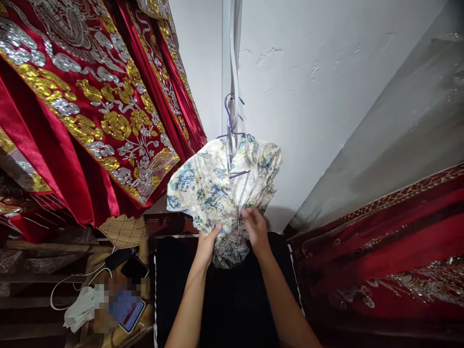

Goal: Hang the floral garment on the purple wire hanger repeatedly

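Observation:
A white garment with blue and yellow flowers [213, 186] hangs on a purple wire hanger [229, 118] from a white pipe on the wall. The cloth is bunched together at its lower end. My left hand [207, 241] grips the bunched cloth from the left, fingers curled into the fabric. My right hand [255, 229] pinches the same gathered cloth from the right, a little higher up. Both forearms reach up from the bottom of the view.
Red robes with gold and silver embroidery [90, 106] hang at the upper left. More red embroidered cloth [391, 241] lies at the right. Below is a black surface [224, 299]. A phone [133, 267], a white cable and a crumpled white cloth [81, 309] lie at lower left.

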`<state>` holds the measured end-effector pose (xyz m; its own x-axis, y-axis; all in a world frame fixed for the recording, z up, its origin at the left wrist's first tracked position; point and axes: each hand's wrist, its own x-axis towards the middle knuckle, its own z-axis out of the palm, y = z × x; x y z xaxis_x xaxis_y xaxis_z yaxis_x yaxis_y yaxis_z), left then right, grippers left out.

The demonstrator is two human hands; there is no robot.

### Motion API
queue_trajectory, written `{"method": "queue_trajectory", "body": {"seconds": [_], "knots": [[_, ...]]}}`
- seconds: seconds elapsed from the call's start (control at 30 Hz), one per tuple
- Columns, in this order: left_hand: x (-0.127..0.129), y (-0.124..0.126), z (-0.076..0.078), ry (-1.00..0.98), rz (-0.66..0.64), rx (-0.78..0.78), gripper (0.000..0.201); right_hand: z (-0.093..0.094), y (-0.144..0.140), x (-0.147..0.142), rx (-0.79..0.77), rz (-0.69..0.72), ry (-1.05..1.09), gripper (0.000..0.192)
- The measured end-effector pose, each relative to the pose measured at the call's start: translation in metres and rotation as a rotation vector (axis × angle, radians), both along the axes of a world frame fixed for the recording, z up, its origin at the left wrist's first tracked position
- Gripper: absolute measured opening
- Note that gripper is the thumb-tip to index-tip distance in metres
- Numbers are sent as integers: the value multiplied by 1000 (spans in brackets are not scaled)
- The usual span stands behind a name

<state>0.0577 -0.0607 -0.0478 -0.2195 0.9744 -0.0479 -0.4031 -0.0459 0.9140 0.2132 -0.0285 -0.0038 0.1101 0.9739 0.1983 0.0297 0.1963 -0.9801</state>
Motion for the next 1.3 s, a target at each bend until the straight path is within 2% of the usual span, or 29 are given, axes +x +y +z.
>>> {"method": "queue_trajectory", "body": {"seconds": [0.1, 0.2, 0.23, 0.3, 0.37, 0.4, 0.47, 0.53, 0.6, 0.67, 0.77, 0.87, 0.93, 0.97, 1.03, 1.1, 1.2, 1.3], "knots": [[-3, -5, 6, 19, -27, 11, 70, -21, -13, -6, -85, 221, -29, 40], [-4, -8, 9, 142, 38, -4, 69, -16, -15, -5, -46, 233, -32, 35], [-3, -10, 8, 233, 119, -14, 70, -12, -15, -3, -38, 213, -33, 35], [1, -16, 5, 461, 378, 11, 77, -6, -14, 2, -52, 196, -23, 36], [9, -22, 1, 659, 607, 135, 79, -3, -17, 3, -99, 243, 3, 35], [13, -24, 0, 734, 631, 218, 73, -2, -20, 2, -129, 283, 18, 33], [21, -25, 0, 849, 502, 356, 48, 3, -26, -2, -208, 357, 46, 31], [27, -21, 1, 885, 305, 395, 20, 12, -30, -8, -279, 418, 60, 29], [29, -16, 2, 834, 189, 363, 10, 30, -25, -10, -299, 443, 87, 26], [28, -12, 2, 780, 123, 323, 14, 59, -11, -8, -252, 395, 121, 20], [26, -9, -2, 794, 57, 302, 18, 118, 24, -2, -161, 273, 166, 20], [24, -8, -8, 806, 9, 279, 20, 176, 54, -4, -11, 303, 217, 18], [23, -6, -8, 799, -25, 267, 20, 199, 63, -9, 74, 246, 259, 18], [22, -4, -5, 797, -37, 264, 20, 204, 64, -12, 106, 230, 263, 20], [21, 3, 11, 775, -21, 281, 16, 202, 60, -17, 153, 234, 229, 21], [20, 13, 42, 700, 35, 353, 17, 192, 53, -20, 179, 260, 166, 22], [13, 32, 111, 570, 157, 555, 43, 180, 43, -23, 198, 278, 83, 23], [2, 54, 180, 673, 196, 727, 37, 181, 40, -24, 225, 290, 57, 24]]}}
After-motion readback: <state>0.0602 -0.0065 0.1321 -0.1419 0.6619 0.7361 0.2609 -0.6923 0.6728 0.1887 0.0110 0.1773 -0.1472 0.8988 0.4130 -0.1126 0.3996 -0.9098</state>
